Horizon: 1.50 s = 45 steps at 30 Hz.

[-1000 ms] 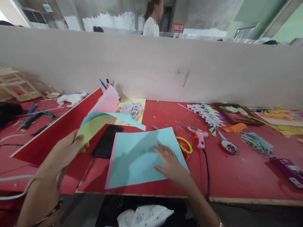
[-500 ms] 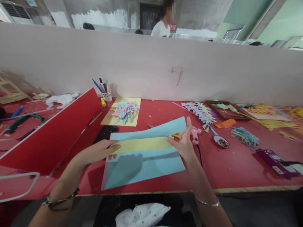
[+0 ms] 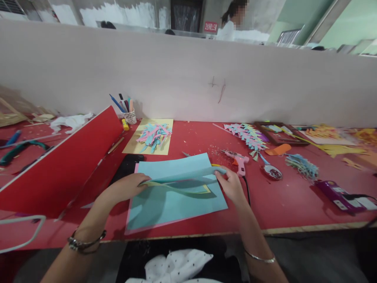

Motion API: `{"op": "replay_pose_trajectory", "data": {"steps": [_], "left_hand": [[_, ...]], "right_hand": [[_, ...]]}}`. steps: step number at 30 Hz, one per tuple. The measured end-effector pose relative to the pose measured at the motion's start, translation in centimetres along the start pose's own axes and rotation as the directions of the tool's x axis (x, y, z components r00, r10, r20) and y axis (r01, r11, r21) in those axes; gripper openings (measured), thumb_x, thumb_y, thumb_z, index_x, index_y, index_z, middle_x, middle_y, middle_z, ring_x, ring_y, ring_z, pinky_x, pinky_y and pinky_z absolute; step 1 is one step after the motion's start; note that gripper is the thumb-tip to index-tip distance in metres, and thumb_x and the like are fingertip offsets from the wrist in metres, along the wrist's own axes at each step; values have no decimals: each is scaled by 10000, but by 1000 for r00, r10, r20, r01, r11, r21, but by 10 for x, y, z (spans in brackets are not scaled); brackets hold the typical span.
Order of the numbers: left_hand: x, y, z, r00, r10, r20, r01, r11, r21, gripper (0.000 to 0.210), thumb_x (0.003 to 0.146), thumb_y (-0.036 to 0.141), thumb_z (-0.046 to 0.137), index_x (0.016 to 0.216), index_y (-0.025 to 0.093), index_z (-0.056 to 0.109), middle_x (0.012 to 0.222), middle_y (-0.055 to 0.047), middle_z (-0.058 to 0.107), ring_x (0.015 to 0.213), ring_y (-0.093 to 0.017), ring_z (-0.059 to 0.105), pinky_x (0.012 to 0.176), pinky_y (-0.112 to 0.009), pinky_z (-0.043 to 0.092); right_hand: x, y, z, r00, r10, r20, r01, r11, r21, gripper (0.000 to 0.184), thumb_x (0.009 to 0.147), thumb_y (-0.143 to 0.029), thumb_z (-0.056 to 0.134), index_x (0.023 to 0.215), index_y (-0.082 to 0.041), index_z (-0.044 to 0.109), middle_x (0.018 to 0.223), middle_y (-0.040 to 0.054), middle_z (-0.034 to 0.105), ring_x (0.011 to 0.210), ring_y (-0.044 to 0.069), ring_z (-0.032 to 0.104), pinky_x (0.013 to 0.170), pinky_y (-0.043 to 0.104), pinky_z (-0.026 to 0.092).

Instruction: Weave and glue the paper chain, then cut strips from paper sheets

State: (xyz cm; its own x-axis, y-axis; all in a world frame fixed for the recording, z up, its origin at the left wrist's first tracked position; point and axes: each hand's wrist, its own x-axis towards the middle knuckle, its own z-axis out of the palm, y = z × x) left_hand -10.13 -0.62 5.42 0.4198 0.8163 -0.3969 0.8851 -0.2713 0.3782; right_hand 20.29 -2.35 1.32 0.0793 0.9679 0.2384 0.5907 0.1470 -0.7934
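A light blue sheet of paper (image 3: pixel 176 210) lies on the red table, with a pink sheet (image 3: pixel 128 222) showing along its left and lower edges. Above it, a light blue paper strip (image 3: pixel 188 173) stretches between both hands. My left hand (image 3: pixel 129 187) pinches its left end together with a pale yellow paper strip (image 3: pixel 179 190). The yellow strip's right end hangs loose over the sheet, apart from the blue one. My right hand (image 3: pixel 232 184) is closed on the right end of the blue strip. Just beyond that hand lies a pink glue gun (image 3: pixel 240 162).
A red board (image 3: pixel 67 161) leans at the left. Paper snippets (image 3: pixel 154 136) lie on a yellow sheet behind, by a pen cup (image 3: pixel 129 115). At the right are a fringed paper piece (image 3: pixel 247 135), a spoon (image 3: pixel 271 171), a paper bundle (image 3: pixel 303 166) and a purple power strip (image 3: pixel 338 196).
The yellow strip has come away from lying flat between both hands; its right end now hangs free. My right hand has lowered and closed on the blue strip. A person behind the partition moved right.
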Motion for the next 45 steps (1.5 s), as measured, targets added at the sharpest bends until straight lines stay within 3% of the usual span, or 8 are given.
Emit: {"op": "replay_pose_trajectory", "data": {"steps": [8,11,14,18,24,32,39,45], "left_hand": [[-5,4,-5,1000,0,-5,1,1000,30,340,777,347,344,891,176,614,946,-80,673,875,-223,599,763,-282,432],[0,7,0,999,-37,-25,39,994,103,370,753,275,419,1088,200,556,1165,-77,604,1056,-224,547,867,-292,404],[6,14,9,999,-16,-40,24,978,206,343,797,214,366,1077,175,561,1123,-121,617,1032,-245,564,854,-335,415],[14,27,18,999,44,-32,-35,972,232,331,813,173,308,969,143,598,969,-148,657,926,-259,605,784,-351,436],[16,40,21,994,112,12,-112,972,204,396,717,137,397,1065,179,580,1050,-101,647,958,-233,596,779,-299,440],[-16,-14,18,999,-26,-47,26,1000,-1,317,701,307,400,851,166,642,861,-77,689,762,-206,620,693,-267,471],[-46,-51,45,901,-61,-429,-40,974,-225,498,652,626,410,717,196,652,776,-64,701,713,-197,639,657,-222,502],[-58,-50,73,780,-124,-614,-100,943,-318,570,636,711,453,788,214,688,826,-57,721,756,-208,664,699,-249,529]], "right_hand": [[-2,1,6,973,-150,173,174,976,-131,222,757,-261,436,772,-207,651,954,78,642,975,224,567,904,411,424],[-8,-1,6,986,-117,122,149,942,-299,325,763,-243,421,1026,-212,608,1112,103,572,1109,256,491,964,467,354],[-15,-13,2,989,-107,106,144,884,-446,635,742,-291,489,1349,-245,307,1375,113,349,1292,293,283,1016,518,250],[-19,-38,7,901,-133,414,341,806,-484,817,690,-376,608,1389,-286,193,1460,79,216,1352,286,137,1057,523,142],[-5,-56,26,826,-166,539,498,663,-559,335,787,-187,546,1115,-255,557,1063,64,598,1080,247,503,1030,566,140],[18,-52,8,745,-66,663,542,640,-545,168,843,-153,471,817,-192,633,853,30,642,816,164,589,676,255,383],[20,-56,7,682,-19,731,562,654,-506,164,819,-187,520,935,-178,635,961,63,671,872,193,605,661,244,354],[21,-46,-6,724,7,689,499,685,-531,221,782,-161,538,976,-181,641,1007,76,672,942,227,596,761,277,376]]}}
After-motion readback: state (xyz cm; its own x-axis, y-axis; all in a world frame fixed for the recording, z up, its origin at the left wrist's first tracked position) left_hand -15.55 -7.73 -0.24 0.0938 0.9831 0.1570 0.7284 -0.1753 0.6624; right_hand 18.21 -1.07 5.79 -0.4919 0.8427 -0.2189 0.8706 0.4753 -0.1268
